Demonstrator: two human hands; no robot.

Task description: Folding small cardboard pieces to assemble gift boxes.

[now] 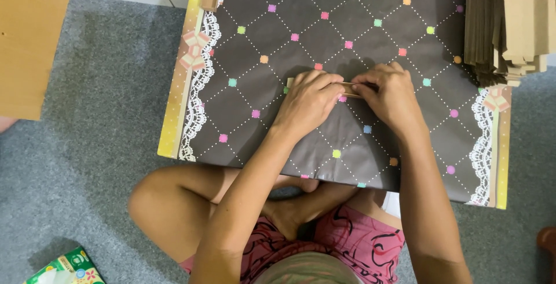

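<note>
Head view: patterned low table [370, 23], perhaps grey carpet [98, 116]

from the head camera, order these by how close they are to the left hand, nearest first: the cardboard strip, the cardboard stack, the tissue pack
From the left hand:
1. Cardboard strip, pressed under its fingers.
2. Cardboard stack, at the table's far right corner.
3. Tissue pack, on the carpet at lower left.

A green, flower-printed tissue pack [66, 268] lies on the grey carpet at the bottom left corner.
</note>
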